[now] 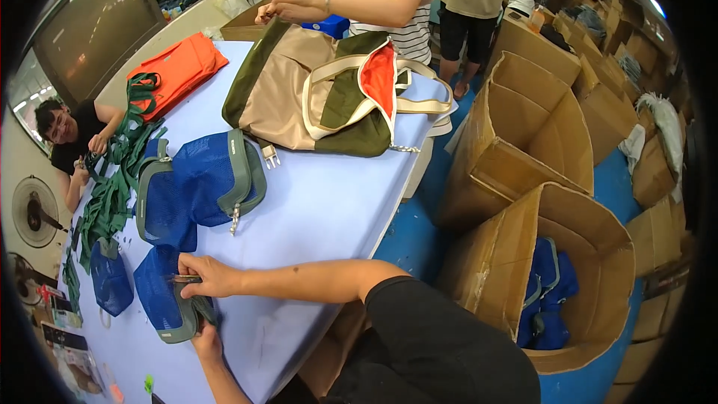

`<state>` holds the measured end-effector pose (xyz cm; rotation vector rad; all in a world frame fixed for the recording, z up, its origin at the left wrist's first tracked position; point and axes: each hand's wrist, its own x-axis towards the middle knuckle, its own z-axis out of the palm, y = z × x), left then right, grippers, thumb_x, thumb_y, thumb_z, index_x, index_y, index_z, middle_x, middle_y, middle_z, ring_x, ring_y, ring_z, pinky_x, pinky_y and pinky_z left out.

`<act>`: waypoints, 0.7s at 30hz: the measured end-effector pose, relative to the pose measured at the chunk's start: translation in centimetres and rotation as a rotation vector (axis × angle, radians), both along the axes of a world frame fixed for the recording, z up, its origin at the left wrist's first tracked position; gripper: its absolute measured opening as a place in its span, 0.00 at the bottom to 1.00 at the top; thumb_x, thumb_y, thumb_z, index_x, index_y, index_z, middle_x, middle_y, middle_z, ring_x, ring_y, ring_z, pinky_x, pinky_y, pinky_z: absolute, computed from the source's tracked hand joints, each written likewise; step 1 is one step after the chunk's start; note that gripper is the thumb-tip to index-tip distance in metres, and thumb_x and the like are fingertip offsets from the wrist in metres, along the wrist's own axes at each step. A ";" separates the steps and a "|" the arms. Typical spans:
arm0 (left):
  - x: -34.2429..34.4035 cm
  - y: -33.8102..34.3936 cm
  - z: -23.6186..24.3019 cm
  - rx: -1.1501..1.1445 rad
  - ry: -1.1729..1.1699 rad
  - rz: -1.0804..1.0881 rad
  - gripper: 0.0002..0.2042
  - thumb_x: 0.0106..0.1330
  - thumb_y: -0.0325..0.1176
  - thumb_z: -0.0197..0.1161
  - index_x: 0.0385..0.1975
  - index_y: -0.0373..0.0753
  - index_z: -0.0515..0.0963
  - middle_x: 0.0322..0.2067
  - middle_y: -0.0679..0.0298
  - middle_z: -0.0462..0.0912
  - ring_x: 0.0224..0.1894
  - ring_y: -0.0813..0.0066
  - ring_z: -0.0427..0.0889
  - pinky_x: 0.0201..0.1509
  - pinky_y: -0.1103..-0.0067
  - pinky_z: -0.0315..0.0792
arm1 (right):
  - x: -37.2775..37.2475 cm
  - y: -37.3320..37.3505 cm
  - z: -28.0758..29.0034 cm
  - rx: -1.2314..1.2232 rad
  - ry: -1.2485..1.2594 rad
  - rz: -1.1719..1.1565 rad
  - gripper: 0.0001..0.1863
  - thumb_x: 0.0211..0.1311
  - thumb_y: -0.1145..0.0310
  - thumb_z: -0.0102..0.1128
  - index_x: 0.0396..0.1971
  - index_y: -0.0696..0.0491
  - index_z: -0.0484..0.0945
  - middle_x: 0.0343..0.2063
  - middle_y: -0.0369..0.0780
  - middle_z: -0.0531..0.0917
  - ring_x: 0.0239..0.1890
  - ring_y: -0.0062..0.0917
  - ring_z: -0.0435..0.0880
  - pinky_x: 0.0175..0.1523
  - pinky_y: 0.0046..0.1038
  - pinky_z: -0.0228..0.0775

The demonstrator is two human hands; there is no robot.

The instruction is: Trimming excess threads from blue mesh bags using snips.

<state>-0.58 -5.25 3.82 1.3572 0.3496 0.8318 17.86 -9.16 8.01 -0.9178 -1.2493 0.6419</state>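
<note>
Blue mesh pouch with grey-green trim, lying flat near the close edge of the pale blue table. Pinched at its trimmed rim by the right hand from above, and by the left hand from below, fingers closed on the binding. Probably light, soft and floppy, prone to sag; best gripped along the stiffer trim, not the mesh. Beyond the pouch, a larger blue mesh bag, then a tan and olive bag under another person's hands. Left of the pouch, green straps. Right of the table, open cardboard boxes.
</note>
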 end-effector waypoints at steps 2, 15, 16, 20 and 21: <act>0.5 -0.6 -0.2 0.091 0.280 0.226 0.29 0.52 0.24 0.58 0.56 0.32 0.57 0.54 0.59 0.62 0.57 0.69 0.62 0.61 0.75 0.53 | -0.1 0.3 -0.5 -0.019 -0.025 0.055 0.18 0.44 0.66 0.65 0.27 0.56 0.64 0.22 0.40 0.74 0.24 0.25 0.72 0.30 0.27 0.63; 1.8 -0.4 2.8 -0.420 -0.263 0.171 0.18 0.65 0.36 0.47 0.52 0.35 0.63 0.50 0.59 0.70 0.52 0.68 0.69 0.58 0.71 0.61 | 0.3 0.6 -0.3 -0.161 0.127 0.222 0.08 0.56 0.77 0.50 0.36 0.55 0.65 0.32 0.34 0.69 0.33 0.15 0.70 0.37 0.18 0.66; 1.4 -0.3 2.7 -0.444 -0.275 0.165 0.18 0.65 0.37 0.46 0.52 0.35 0.63 0.50 0.59 0.70 0.52 0.68 0.69 0.59 0.72 0.60 | -0.1 0.6 -0.3 -0.167 0.170 0.233 0.08 0.55 0.75 0.52 0.35 0.54 0.65 0.30 0.32 0.69 0.33 0.13 0.69 0.37 0.16 0.63; 0.1 -0.6 2.7 -0.462 -0.302 0.110 0.18 0.66 0.37 0.44 0.52 0.33 0.63 0.50 0.59 0.70 0.52 0.69 0.69 0.59 0.75 0.59 | -1.2 0.4 0.3 -0.195 0.116 0.259 0.10 0.54 0.71 0.56 0.34 0.53 0.66 0.27 0.29 0.67 0.30 0.10 0.64 0.35 0.13 0.57; 0.2 -0.7 2.7 -0.482 -0.325 0.072 0.17 0.66 0.36 0.45 0.51 0.32 0.63 0.49 0.59 0.70 0.52 0.71 0.69 0.57 0.77 0.61 | -1.2 0.4 0.2 -0.197 0.134 0.238 0.11 0.53 0.70 0.57 0.33 0.54 0.66 0.26 0.31 0.69 0.30 0.11 0.65 0.34 0.14 0.58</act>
